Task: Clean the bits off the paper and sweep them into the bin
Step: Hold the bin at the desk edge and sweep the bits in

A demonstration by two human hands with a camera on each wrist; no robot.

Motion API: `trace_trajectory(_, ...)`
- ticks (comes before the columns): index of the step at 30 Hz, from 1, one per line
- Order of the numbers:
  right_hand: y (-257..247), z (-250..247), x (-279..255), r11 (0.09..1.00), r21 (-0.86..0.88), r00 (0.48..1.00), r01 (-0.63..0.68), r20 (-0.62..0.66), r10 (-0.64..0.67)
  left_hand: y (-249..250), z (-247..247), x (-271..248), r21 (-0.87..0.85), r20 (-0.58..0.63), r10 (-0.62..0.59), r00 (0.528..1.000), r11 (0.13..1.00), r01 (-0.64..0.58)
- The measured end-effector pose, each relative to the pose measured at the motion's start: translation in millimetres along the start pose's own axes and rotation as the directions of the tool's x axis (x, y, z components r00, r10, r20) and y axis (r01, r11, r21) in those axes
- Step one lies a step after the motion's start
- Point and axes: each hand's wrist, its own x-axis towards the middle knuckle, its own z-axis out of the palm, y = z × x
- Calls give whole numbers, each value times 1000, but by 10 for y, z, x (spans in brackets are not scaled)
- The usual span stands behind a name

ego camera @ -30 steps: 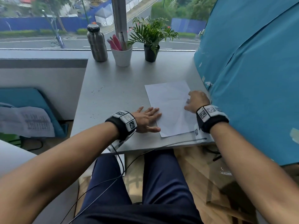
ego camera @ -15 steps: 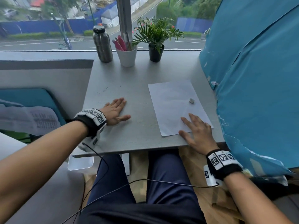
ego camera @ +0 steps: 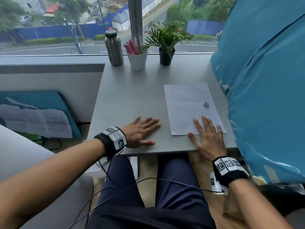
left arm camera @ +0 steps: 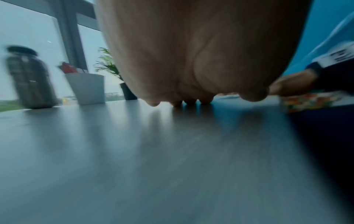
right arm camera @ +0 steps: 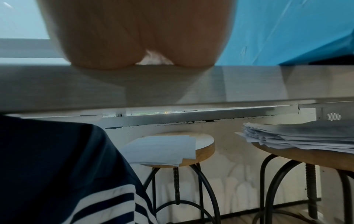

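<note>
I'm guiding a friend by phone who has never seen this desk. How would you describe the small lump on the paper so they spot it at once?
On the grey table, find the white sheet of paper near the blue cloth. The lump lies by its right edge, just beyond the right hand. It is a small pale grey crumpled bit, the only thing lying loose on the sheet.

On the table [ego camera: 132, 100], bottle [ego camera: 113, 48], cup [ego camera: 137, 61], plant [ego camera: 165, 47] stand behind the paper [ego camera: 186, 103].
</note>
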Motion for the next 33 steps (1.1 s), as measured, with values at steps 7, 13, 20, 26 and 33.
trace_trajectory(7,-6,11,8,1000,-20,1000,-21,5,21,-574,-273,-162,27,55,-448,892,894,447)
trace_trajectory(13,-23,11,14,999,-6,999,-33,-17,33,411,-326,193,62,44,-37,998,997,34)
trace_trajectory(20,-15,3,15,999,8,999,-35,-12,35,356,-97,198,-36,63,-8,998,999,10)
trace_trajectory(26,-17,9,6,998,43,998,-46,-31,47,-478,-173,-275,-44,99,-359,928,930,364)
trace_trajectory(33,-13,10,8,997,53,998,-51,-23,52,-163,-119,-718,58,44,-94,995,994,91)
